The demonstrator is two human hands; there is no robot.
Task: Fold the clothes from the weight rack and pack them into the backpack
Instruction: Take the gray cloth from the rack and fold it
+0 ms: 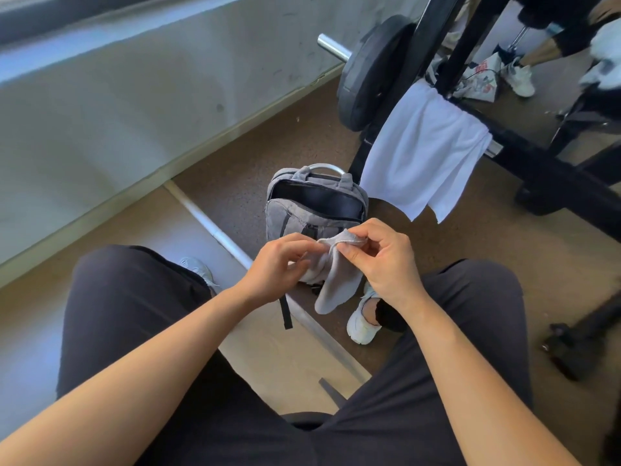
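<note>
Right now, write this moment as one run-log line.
step: folding socks | left hand: pinches socks | right hand: pinches cuff | backpack: open, on floor | white cloth: hangs on rack

I see a black plate (373, 72) on a steel bar (332, 47) near the grey wall (134, 95). On the brown floor (504, 264) a white pole (208, 223) lies along the wall. Dark trousers (127, 314) fill the lower part, with a white shoe (363, 322) below them. Far behind, a printed bag (480, 79) lies beside another white shoe (521, 79). A black object (578, 341) stands at the right; I cannot tell what it is.
</note>
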